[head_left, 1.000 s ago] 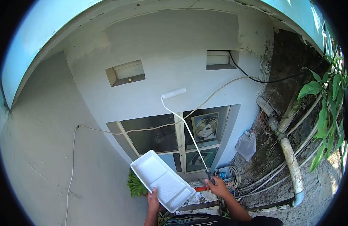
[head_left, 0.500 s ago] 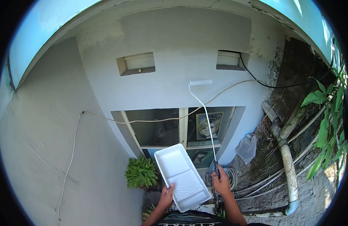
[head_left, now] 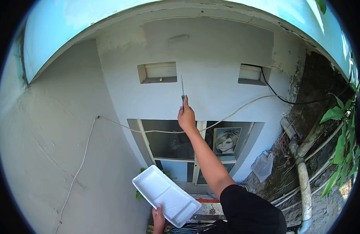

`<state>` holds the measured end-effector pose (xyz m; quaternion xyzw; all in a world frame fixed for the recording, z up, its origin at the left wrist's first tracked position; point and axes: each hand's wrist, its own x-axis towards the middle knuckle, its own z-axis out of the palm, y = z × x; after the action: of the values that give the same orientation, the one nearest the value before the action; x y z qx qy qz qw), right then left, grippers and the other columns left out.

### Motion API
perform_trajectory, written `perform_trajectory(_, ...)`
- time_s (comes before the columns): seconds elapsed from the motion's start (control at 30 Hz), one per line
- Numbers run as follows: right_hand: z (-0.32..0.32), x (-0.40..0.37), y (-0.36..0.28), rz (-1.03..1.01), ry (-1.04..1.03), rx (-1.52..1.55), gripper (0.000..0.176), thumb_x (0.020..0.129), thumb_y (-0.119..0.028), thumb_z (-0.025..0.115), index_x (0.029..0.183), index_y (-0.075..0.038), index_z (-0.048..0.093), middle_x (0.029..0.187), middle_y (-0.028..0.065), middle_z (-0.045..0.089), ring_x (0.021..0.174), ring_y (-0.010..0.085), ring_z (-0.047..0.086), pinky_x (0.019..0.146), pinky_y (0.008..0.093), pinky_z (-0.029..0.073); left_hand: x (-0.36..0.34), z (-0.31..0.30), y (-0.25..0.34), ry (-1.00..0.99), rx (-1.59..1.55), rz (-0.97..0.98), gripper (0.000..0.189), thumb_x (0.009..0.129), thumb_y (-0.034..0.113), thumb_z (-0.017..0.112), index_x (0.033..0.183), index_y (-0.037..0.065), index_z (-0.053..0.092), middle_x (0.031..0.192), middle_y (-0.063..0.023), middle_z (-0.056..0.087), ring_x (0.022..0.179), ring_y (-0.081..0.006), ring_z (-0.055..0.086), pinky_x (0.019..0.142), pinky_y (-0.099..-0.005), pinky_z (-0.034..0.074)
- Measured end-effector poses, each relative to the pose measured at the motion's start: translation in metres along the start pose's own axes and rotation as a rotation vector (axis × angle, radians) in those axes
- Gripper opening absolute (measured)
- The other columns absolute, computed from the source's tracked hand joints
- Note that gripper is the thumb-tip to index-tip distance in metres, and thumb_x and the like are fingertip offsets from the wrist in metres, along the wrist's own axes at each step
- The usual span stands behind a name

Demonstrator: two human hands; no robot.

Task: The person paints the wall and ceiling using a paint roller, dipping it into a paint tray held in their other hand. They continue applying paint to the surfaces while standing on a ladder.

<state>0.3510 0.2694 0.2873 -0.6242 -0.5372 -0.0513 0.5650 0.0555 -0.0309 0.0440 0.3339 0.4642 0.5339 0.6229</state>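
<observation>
My right hand [head_left: 187, 117] is closed round the dark handle of a long-framed paint roller [head_left: 178, 38], arm stretched up in front of me. The white roller head lies against the upper part of the painted wall [head_left: 215, 48], above and between two small recessed openings. Low in front of my body, my left hand [head_left: 159, 219] grips the near edge of a white paint tray [head_left: 166, 192], thumb over the rim. White paint coats the tray's inside, and it is tilted at an angle.
A cable [head_left: 242, 104] sags across the window [head_left: 170, 142]. Left stands a grey side wall [head_left: 51, 156]. Right are a black cable [head_left: 304, 103], pipes [head_left: 304, 183], a plastic bag [head_left: 263, 165] and leafy plants [head_left: 337, 156]. An overhanging ledge [head_left: 109, 17] curves above.
My right hand has raised the roller up and left, from just above the window to high on the wall. The tray in my left hand has shifted left and down.
</observation>
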Motion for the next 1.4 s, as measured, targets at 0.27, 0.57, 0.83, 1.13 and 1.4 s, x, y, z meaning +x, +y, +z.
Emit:
perform_trajectory(0.27, 0.035, 0.066, -0.070, 0.064, -0.014, 0.067, 0.065, 0.096, -0.010, 0.049, 0.154, -0.010, 0.021, 0.088, 0.0268, 0.067, 0.080, 0.0429, 0.066, 0.075, 0.0478, 0.052, 0.012, -0.018, 0.000, 0.046, -0.058, 0.079, 0.043, 0.101, 0.034, 0.054, 0.126, 0.000, 0.047, 0.108, -0.0110, 0.058, 0.100, -0.0204, 0.057, 0.088, -0.0385, 0.048)
perform_trajectory(0.57, 0.042, -0.043, 0.002, 0.209, -0.118, 0.089, 0.067, 0.096, -0.010, 0.050, 0.156, -0.015, 0.020, 0.110, 0.0280, 0.066, 0.090, 0.0445, 0.067, 0.081, 0.0449, 0.053, 0.021, -0.022, -0.004, 0.038, -0.102, 0.033, 0.039, 0.101, 0.031, 0.054, 0.125, 0.001, 0.046, 0.107, -0.0104, 0.058, 0.097, -0.0202, 0.058, 0.088, -0.0376, 0.049)
perform_trajectory(0.83, 0.019, 0.082, -0.091, 0.106, -0.029, 0.241, 0.062, 0.097, -0.016, 0.049, 0.154, -0.013, 0.026, 0.128, 0.0264, 0.060, 0.107, 0.0421, 0.063, 0.091, 0.0417, 0.050, 0.027, -0.017, -0.012, 0.022, -0.025, 0.051, 0.040, 0.103, 0.026, 0.050, 0.130, -0.004, 0.047, 0.114, -0.0124, 0.059, 0.102, -0.0186, 0.056, 0.092, -0.0350, 0.046)
perform_trajectory(1.13, 0.028, -0.109, 0.023, 0.298, -0.183, 0.211, 0.063, 0.097, -0.013, 0.051, 0.154, -0.012, 0.025, 0.133, 0.0261, 0.056, 0.116, 0.0411, 0.060, 0.096, 0.0409, 0.049, 0.036, -0.029, -0.030, -0.005, 0.389, 0.105, 0.069, 0.100, 0.057, 0.044, 0.122, -0.006, 0.062, 0.097, -0.0098, 0.062, 0.088, -0.0215, 0.051, 0.080, -0.0407, 0.045)
perform_trajectory(1.4, 0.008, 0.076, -0.073, 0.150, -0.030, 0.291, 0.060, 0.097, -0.018, 0.050, 0.153, -0.013, 0.030, 0.127, 0.0280, 0.060, 0.105, 0.0409, 0.065, 0.089, 0.0406, 0.052, 0.018, -0.002, -0.001, 0.028, 0.006, 0.123, 0.043, 0.102, 0.033, 0.052, 0.128, -0.001, 0.048, 0.112, -0.0121, 0.058, 0.101, -0.0206, 0.057, 0.090, -0.0381, 0.048)
